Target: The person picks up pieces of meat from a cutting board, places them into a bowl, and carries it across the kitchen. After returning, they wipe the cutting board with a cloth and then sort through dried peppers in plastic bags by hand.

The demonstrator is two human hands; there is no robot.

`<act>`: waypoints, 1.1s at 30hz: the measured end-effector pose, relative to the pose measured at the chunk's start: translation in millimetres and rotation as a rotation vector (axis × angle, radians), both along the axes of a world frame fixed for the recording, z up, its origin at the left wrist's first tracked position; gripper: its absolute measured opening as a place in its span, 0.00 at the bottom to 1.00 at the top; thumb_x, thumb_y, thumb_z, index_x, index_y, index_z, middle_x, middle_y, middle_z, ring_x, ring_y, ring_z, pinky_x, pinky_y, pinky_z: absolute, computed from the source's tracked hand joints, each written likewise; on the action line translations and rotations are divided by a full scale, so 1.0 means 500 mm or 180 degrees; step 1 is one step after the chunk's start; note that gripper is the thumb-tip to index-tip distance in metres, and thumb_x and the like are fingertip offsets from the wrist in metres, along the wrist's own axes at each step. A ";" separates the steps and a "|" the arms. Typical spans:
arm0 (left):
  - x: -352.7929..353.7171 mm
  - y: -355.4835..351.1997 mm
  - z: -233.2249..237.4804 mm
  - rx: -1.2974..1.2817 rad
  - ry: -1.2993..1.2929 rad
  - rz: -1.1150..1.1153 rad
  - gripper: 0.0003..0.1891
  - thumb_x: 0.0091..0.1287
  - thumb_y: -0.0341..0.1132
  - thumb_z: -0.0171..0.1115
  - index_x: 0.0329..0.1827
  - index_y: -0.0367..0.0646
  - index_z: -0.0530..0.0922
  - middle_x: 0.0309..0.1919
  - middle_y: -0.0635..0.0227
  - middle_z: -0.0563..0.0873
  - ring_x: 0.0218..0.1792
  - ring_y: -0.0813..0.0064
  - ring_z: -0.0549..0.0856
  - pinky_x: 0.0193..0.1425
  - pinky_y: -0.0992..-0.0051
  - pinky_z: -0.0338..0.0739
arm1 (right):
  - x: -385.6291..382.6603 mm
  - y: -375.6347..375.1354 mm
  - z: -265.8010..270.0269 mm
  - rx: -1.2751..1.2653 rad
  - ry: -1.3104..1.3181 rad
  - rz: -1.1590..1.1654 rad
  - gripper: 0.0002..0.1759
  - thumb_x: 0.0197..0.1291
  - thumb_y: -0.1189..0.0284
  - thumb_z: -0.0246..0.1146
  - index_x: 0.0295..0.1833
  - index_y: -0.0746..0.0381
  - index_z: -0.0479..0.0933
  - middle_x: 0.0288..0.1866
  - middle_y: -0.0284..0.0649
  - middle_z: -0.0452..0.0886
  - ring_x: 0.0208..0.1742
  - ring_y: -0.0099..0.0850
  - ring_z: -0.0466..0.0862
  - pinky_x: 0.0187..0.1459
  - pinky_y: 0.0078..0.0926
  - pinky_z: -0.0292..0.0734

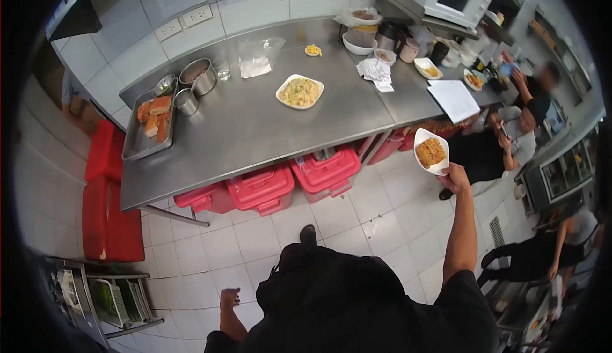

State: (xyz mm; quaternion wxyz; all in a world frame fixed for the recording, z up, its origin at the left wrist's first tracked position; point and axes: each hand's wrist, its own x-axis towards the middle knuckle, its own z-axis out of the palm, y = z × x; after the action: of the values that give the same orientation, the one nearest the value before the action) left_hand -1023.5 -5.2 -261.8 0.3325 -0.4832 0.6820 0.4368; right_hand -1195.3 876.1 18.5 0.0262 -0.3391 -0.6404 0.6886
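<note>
My right hand [454, 179] is closed on the near edge of a small white plate [421, 137], held out to the right over the floor. On that plate lies a golden-brown, crusty piece of food [431, 153]. My left hand [230, 297] hangs low beside my body, loosely bent with its fingers apart and nothing in it. Farther forward, a white dish of fried rice [299, 91] sits on the steel counter [255, 130]. Behind it lies a little yellow food [313, 50] in a small dish.
At the counter's left stand a metal tray [131, 146] with orange-brown food pieces and metal pots [199, 76]. Red lidded bins [261, 190] sit beneath. A white board [453, 100] lies to the right. Several people stand at the right, one [510, 142] close to the plate.
</note>
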 end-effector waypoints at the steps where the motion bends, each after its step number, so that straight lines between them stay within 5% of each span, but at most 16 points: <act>1: -0.063 0.021 0.002 0.0045 0.0152 -0.0224 0.17 0.65 0.46 0.69 0.46 0.43 0.80 0.33 0.60 0.84 0.32 0.61 0.85 0.33 0.61 0.82 | -0.054 0.005 -0.001 0.0035 -0.0085 -0.0081 0.15 0.56 0.82 0.57 0.50 0.68 0.78 0.37 0.41 0.84 0.29 0.29 0.84 0.33 0.23 0.85; 3: -0.186 -0.005 -0.060 -0.1861 0.1709 -0.5265 0.13 0.68 0.34 0.59 0.52 0.41 0.82 0.39 0.63 0.87 0.33 0.69 0.86 0.31 0.68 0.81 | -0.159 0.035 -0.019 0.0023 -0.0010 -0.0121 0.15 0.58 0.83 0.55 0.51 0.70 0.77 0.34 0.42 0.84 0.26 0.29 0.84 0.29 0.22 0.84; 4: -0.227 0.021 -0.019 -0.0867 0.1761 -0.3096 0.14 0.71 0.36 0.58 0.55 0.42 0.82 0.42 0.65 0.88 0.34 0.73 0.85 0.32 0.71 0.81 | -0.198 0.051 -0.041 0.0001 0.0000 -0.0113 0.15 0.59 0.83 0.55 0.51 0.71 0.76 0.33 0.43 0.84 0.25 0.29 0.83 0.28 0.21 0.84; 5: -0.270 0.096 0.053 -0.0215 0.1774 -0.0536 0.22 0.64 0.41 0.69 0.58 0.40 0.81 0.28 0.64 0.85 0.29 0.73 0.83 0.31 0.71 0.77 | -0.245 0.070 -0.058 -0.0139 0.0128 -0.0088 0.15 0.59 0.83 0.54 0.51 0.72 0.76 0.36 0.44 0.84 0.27 0.29 0.85 0.29 0.21 0.85; 6: -0.312 0.146 0.122 -0.0116 0.1870 0.0018 0.23 0.63 0.39 0.71 0.58 0.37 0.80 0.28 0.65 0.84 0.28 0.78 0.81 0.29 0.75 0.75 | -0.287 0.089 -0.063 -0.0126 -0.0019 -0.0046 0.15 0.57 0.84 0.56 0.50 0.69 0.78 0.37 0.43 0.84 0.29 0.30 0.84 0.32 0.22 0.86; 9: -0.312 0.238 0.266 -0.0422 0.2290 0.0062 0.23 0.64 0.40 0.70 0.58 0.36 0.80 0.30 0.65 0.85 0.29 0.78 0.80 0.32 0.75 0.76 | -0.434 0.199 -0.140 -0.0255 -0.0121 -0.0083 0.14 0.60 0.83 0.56 0.51 0.70 0.77 0.40 0.46 0.82 0.31 0.33 0.85 0.31 0.25 0.87; 12: -0.168 0.302 0.292 -0.0697 0.2336 0.0574 0.24 0.64 0.40 0.70 0.59 0.37 0.80 0.34 0.63 0.86 0.33 0.76 0.82 0.38 0.73 0.78 | -0.532 0.195 -0.139 -0.0318 -0.0202 -0.0280 0.13 0.62 0.81 0.55 0.52 0.71 0.76 0.43 0.47 0.81 0.32 0.35 0.85 0.32 0.26 0.88; 14: -0.026 0.364 0.288 -0.0955 0.1974 0.0937 0.25 0.63 0.42 0.70 0.59 0.37 0.80 0.38 0.60 0.88 0.36 0.73 0.84 0.42 0.72 0.79 | -0.581 0.233 -0.184 -0.0809 0.0461 -0.0054 0.13 0.67 0.76 0.57 0.53 0.70 0.75 0.44 0.46 0.81 0.32 0.40 0.85 0.36 0.33 0.91; 16: 0.162 0.441 0.250 -0.1199 0.1291 0.1371 0.26 0.63 0.45 0.70 0.59 0.36 0.80 0.42 0.57 0.88 0.40 0.69 0.86 0.47 0.69 0.81 | -0.551 0.185 -0.143 0.1549 0.0866 0.1666 0.13 0.70 0.69 0.60 0.49 0.70 0.79 0.40 0.43 0.83 0.38 0.35 0.84 0.42 0.33 0.85; 17: 0.265 0.490 0.219 -0.1335 0.0987 0.1290 0.26 0.62 0.47 0.69 0.56 0.36 0.82 0.42 0.55 0.89 0.41 0.66 0.87 0.47 0.68 0.82 | -0.530 0.147 -0.107 0.2674 0.1277 0.2058 0.15 0.71 0.66 0.62 0.47 0.70 0.81 0.38 0.42 0.85 0.41 0.33 0.84 0.45 0.33 0.82; 18: 0.365 0.539 0.184 -0.1459 0.0688 0.1247 0.26 0.62 0.49 0.69 0.54 0.35 0.83 0.42 0.54 0.89 0.41 0.63 0.88 0.47 0.67 0.82 | -0.592 0.218 -0.203 0.2805 0.1125 0.1912 0.15 0.71 0.67 0.62 0.48 0.70 0.81 0.42 0.43 0.84 0.41 0.33 0.83 0.46 0.33 0.82; 23: 0.735 0.765 0.117 -0.0640 -0.0851 0.1340 0.29 0.58 0.55 0.69 0.39 0.30 0.86 0.33 0.48 0.89 0.31 0.51 0.89 0.41 0.60 0.85 | -0.485 -0.103 -0.294 0.3254 0.1569 0.2231 0.17 0.71 0.65 0.60 0.50 0.69 0.80 0.39 0.43 0.83 0.40 0.35 0.83 0.42 0.33 0.81; 26: 0.824 0.872 0.159 -0.0825 -0.0733 0.2611 0.29 0.58 0.55 0.70 0.40 0.29 0.86 0.38 0.47 0.89 0.39 0.49 0.89 0.48 0.59 0.85 | -0.362 -0.321 -0.356 0.2971 0.1587 0.3277 0.18 0.72 0.63 0.59 0.52 0.69 0.79 0.38 0.43 0.83 0.39 0.36 0.83 0.39 0.33 0.81; 33: 0.971 0.964 0.156 -0.1637 -0.0544 0.4034 0.34 0.64 0.58 0.60 0.61 0.36 0.80 0.63 0.48 0.80 0.65 0.49 0.78 0.69 0.58 0.72 | -0.114 -0.691 -0.487 0.2903 0.1334 0.5085 0.21 0.72 0.60 0.57 0.54 0.68 0.78 0.34 0.43 0.82 0.38 0.39 0.83 0.33 0.34 0.80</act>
State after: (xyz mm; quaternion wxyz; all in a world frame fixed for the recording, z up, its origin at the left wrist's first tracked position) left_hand -537.8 476.9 -184.0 -0.0596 -0.8850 0.3214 0.3316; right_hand -1252.5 530.5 -224.8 -0.2087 0.3739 -0.8732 0.2326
